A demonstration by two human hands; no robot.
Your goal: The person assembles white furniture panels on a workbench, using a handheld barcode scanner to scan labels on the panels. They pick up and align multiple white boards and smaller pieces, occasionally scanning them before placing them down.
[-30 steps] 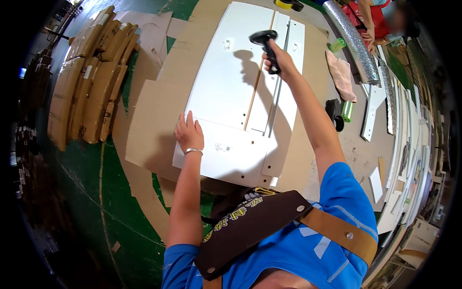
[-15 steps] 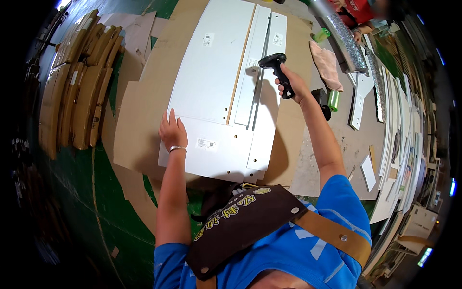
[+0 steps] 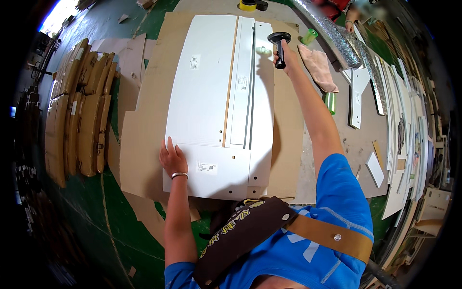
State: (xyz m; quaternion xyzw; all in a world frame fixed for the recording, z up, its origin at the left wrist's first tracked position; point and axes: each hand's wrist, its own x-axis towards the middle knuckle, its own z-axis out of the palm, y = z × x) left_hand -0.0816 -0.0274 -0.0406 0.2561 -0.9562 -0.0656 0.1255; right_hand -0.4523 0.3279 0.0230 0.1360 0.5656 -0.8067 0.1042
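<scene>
White furniture panels (image 3: 202, 106) lie stacked in front of me, with drilled holes and several label stickers. My left hand (image 3: 172, 158) rests flat on the near left edge of the stack, fingers spread, a silver bracelet at the wrist. In my right hand (image 3: 287, 55) is a black handheld barcode scanner (image 3: 280, 42), gripped by its handle. It is held above the far right part of the stack, where a greenish patch of light falls near a label (image 3: 263, 51). Another label (image 3: 242, 84) is on a narrow panel, and one (image 3: 206, 167) lies close to my left hand.
Cardboard (image 3: 144, 135) lies under the panels. To the right are a pink cloth (image 3: 317, 67), green rolls (image 3: 310, 35), silver wrapping (image 3: 332, 38) and white boards (image 3: 356, 98). Brown wrapped packages (image 3: 72, 130) stand at left. A co-worker's hand (image 3: 350, 26) shows at far right.
My right hand has carried the scanner farther away, toward the far right end of the stack. My left hand stays on the left edge. The view has shifted, and a yellow tape roll now shows.
</scene>
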